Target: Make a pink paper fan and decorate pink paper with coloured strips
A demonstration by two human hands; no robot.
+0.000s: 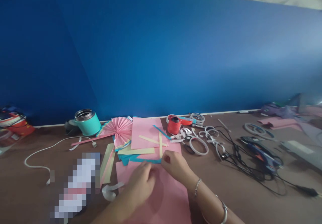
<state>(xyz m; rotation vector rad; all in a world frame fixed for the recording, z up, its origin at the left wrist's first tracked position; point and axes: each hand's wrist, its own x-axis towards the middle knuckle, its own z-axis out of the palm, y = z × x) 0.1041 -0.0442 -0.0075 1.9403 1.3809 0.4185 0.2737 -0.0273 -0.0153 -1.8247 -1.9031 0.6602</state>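
My left hand (141, 181) is over a large pink paper sheet (168, 200), its fingers curled together and mostly hidden from the camera. Close by on the right, my right hand (176, 166) has thumb and fingers pinched, and what they hold is hidden. A blue paper strip (151, 160) runs from behind my left hand to the right fingertips; I cannot tell if it is gripped. Beyond the hands lie a smaller pink sheet (146, 125), a cream paper strip (141, 151) and a pleated pink paper rosette (117, 130) edged in blue.
A teal flask (88, 122), a white cable (37, 166) and a curled white strip (108, 194) are on the left. To the right are a red container (173, 125), several white rings (198, 146), black cables (236, 153) and a blue glue gun (264, 158). A blue wall (176, 49) rises behind.
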